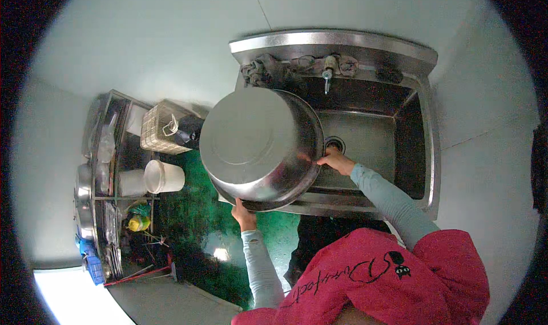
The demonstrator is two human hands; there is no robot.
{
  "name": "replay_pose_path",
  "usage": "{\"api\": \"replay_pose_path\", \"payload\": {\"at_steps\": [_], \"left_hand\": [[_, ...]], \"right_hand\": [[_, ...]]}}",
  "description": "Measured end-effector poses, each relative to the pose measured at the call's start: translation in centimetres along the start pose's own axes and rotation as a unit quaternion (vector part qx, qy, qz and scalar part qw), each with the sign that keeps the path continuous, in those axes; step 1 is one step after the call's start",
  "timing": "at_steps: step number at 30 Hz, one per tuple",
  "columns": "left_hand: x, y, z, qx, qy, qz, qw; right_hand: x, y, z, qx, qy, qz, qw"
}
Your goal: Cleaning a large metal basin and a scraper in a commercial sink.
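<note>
A large round metal basin (245,134) is tilted on its side, its outer bottom turned to the left. It hangs over the left part of the steel sink (365,136) and past the sink's left end. My left hand (244,216) grips the rim at the basin's near side. My right hand (338,160) has hold of the rim on the right, above the sink near the drain (334,144). The basin's inside is turned away and hidden. Behind it, the tap (327,77) stands at the sink's back edge.
Dark rags (265,71) lie along the sink's back ledge. To the left are a white bucket (164,176), a cream plastic crate (160,128) and a metal shelf (108,198) with assorted items. The green floor (197,233) looks wet and shiny.
</note>
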State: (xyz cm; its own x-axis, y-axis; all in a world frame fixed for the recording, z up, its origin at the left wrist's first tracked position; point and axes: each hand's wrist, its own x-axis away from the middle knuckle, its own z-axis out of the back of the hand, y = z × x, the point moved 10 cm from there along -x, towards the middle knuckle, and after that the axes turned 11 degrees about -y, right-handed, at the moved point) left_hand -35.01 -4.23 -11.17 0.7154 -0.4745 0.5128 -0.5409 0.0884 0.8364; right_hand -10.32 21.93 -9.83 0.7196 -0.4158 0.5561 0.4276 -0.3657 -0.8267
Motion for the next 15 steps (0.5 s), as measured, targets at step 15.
{"api": "replay_pose_path", "payload": {"at_steps": [15], "left_hand": [[11.7,19.0,-17.0,-0.553,-0.01,-0.459,0.696]], "right_hand": [[0.0,1.3,-1.5,0.047,-0.081,-0.029,0.995]]}}
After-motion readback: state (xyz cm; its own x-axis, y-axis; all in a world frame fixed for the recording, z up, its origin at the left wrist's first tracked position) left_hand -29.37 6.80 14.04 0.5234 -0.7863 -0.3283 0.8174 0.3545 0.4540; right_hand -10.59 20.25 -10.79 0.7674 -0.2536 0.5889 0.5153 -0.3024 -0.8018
